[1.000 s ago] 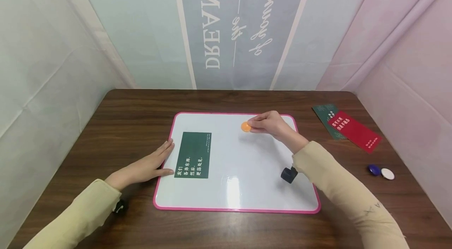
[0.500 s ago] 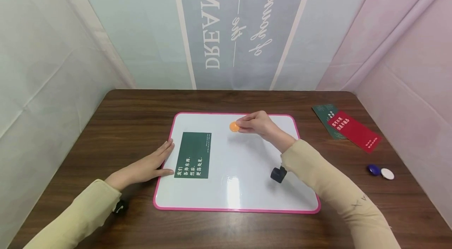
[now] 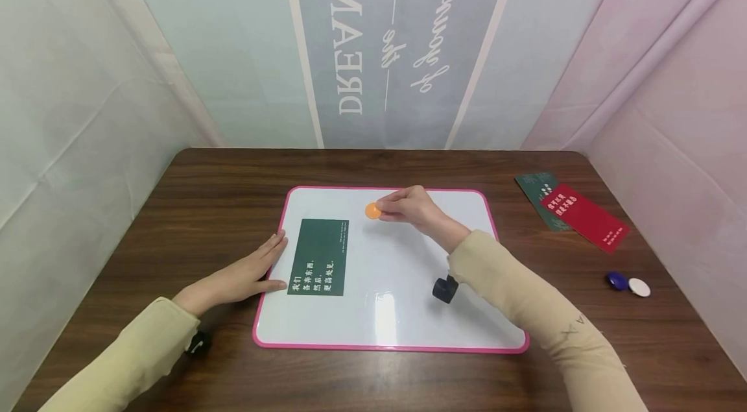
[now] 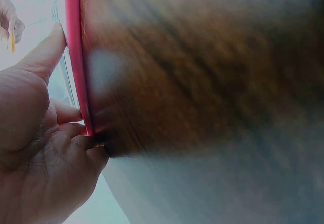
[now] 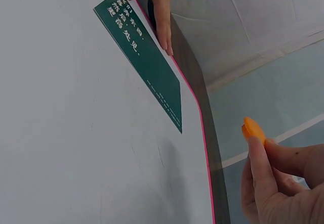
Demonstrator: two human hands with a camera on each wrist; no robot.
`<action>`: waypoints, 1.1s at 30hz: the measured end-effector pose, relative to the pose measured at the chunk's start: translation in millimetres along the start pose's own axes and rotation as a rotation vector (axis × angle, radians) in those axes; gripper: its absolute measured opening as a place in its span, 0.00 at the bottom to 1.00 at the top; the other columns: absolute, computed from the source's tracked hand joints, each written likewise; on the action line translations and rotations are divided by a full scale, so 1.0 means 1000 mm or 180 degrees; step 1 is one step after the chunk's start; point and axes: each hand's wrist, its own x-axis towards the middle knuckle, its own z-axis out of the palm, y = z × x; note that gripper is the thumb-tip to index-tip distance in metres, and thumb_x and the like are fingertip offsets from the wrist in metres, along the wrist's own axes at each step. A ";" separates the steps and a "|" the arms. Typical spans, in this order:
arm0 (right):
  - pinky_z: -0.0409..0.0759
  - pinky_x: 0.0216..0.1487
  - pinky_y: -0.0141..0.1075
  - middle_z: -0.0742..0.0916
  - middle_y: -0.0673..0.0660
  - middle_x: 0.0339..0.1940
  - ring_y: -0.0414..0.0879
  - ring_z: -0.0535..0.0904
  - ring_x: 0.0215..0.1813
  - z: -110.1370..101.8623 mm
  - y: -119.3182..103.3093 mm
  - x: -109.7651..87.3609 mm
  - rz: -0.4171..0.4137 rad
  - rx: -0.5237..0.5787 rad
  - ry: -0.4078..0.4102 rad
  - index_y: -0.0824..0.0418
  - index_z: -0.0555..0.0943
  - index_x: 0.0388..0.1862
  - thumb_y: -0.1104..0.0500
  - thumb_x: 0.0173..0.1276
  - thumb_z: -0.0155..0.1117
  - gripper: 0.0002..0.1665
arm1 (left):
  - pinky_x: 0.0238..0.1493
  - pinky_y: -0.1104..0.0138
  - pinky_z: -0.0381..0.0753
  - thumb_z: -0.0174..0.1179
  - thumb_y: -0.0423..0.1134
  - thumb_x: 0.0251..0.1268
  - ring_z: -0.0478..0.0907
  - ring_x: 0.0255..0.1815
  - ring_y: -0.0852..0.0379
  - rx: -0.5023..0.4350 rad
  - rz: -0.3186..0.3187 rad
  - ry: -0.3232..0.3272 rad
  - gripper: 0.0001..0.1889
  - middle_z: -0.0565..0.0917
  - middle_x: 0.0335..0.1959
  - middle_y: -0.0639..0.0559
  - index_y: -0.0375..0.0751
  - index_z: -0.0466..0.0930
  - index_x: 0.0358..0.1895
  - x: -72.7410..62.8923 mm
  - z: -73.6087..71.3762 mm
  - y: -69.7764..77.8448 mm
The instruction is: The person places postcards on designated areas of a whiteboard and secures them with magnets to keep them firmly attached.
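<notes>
A whiteboard (image 3: pixel 403 263) with a pink rim lies on the table. Near its left side is a dark green card (image 3: pixel 320 246) with white Chinese writing. My left hand (image 3: pixel 245 276) rests on the board's left edge, fingers extended, with the thumb at the card's lower left corner. Between thumb and fingertips my right hand (image 3: pixel 413 209) pinches a round orange magnet (image 3: pixel 372 211). In the right wrist view the orange magnet (image 5: pixel 253 129) is tilted and held above the board, with a dark piece showing on its underside.
On the right of the brown wooden table (image 3: pixel 216 185) a red card (image 3: pixel 586 217) partly covers another green card (image 3: pixel 533 194). Nearer the front lie a blue magnet (image 3: pixel 617 280) and a white magnet (image 3: pixel 639 287). Curtains (image 3: pixel 257 48) hang at the back and sides.
My right hand has moved left over the board with the orange magnet, toward the green card. The left hand and the card have stayed in place.
</notes>
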 end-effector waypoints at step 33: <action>0.81 0.39 0.34 0.84 0.66 0.41 0.45 0.84 0.32 0.055 0.008 0.014 -0.0059 0.0209 -0.0105 0.75 0.79 0.44 0.68 0.59 0.64 0.15 | 0.64 0.49 0.56 0.60 0.55 0.55 0.44 0.71 0.40 0.0009 -0.0059 0.0062 0.48 0.43 0.72 0.37 0.30 0.45 0.70 -0.001 0.011 0.000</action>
